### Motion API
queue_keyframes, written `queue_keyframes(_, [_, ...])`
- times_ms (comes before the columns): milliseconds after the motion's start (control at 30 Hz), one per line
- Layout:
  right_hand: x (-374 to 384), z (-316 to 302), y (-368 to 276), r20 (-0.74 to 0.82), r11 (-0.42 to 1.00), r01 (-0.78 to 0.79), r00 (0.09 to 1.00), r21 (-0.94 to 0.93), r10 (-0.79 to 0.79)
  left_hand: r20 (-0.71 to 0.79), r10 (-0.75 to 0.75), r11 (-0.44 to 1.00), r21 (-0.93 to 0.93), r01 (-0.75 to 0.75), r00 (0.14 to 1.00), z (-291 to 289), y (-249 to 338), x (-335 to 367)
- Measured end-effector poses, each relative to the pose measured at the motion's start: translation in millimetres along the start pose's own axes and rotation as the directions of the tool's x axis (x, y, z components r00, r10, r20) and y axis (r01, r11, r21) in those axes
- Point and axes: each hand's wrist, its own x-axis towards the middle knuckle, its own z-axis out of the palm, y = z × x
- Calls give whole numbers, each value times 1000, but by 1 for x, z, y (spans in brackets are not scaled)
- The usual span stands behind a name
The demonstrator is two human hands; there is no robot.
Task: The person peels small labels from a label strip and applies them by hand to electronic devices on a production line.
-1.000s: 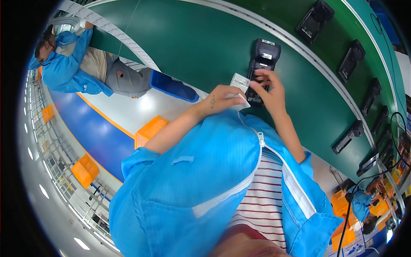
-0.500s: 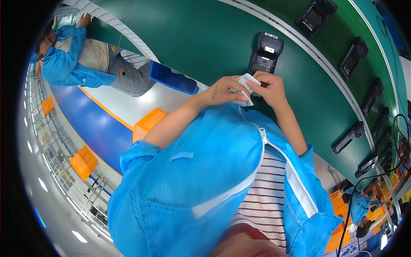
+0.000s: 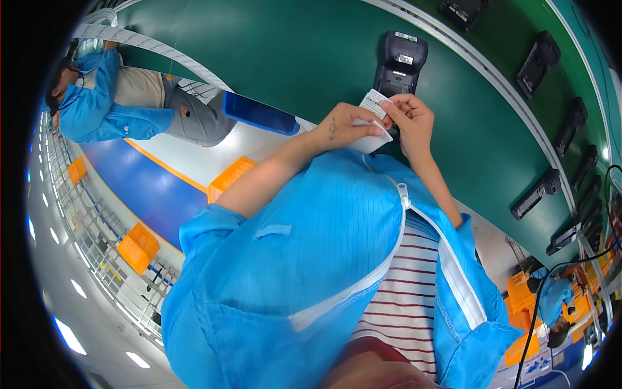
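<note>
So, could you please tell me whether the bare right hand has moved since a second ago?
Yes: judged against the black oblong handheld device on the green tabletop, the right hand has drawn back toward the person's blue jacket.

White printed paper label sheet (image 3: 372, 99): thin, smooth, matt
Black blocky plastic handheld device (image 3: 394, 65): hard-looking, mostly matt casing with small smooth stickers (image 3: 405, 59)
Broad green flat worktop (image 3: 291, 52): smooth, low sheen, material unclear
Long blue plastic bin (image 3: 259, 115): smooth, slightly shiny walls
Sky-blue cloth jacket (image 3: 291, 272): thin, finely lined weave, creased, faint sheen
White-and-maroon striped cloth shirt (image 3: 398, 285): soft, matt
Blue flat floor strip (image 3: 152, 185): smooth, glossy
</note>
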Motion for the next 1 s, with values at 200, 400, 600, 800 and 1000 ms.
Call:
queue_keyframes(200, [0, -15, 2, -345, 933, 246, 879, -261, -328, 23, -44, 991, 124, 41, 999, 11, -21, -6])
queue_keyframes(400, [11, -52, 7, -231, 946, -55, 973, -321, -21, -134, -116, 988, 87, 128, 984, -6, -21, -14])
queue_keyframes(600, [14, -45, 16, -256, 824, -131, 966, -551, -18, -146, -118, 984, 119, 136, 982, -2, -16, -18])
queue_keyframes(800, [10, -48, 18, -250, 746, -109, 965, -657, -80, -171, -228, 966, 84, 244, 959, 0, -15, -20])
queue_keyframes(1000, [7, -47, 17, -237, 707, -94, 966, -701, -107, -218, -197, 974, 66, 216, 956, 1, -14, -21])
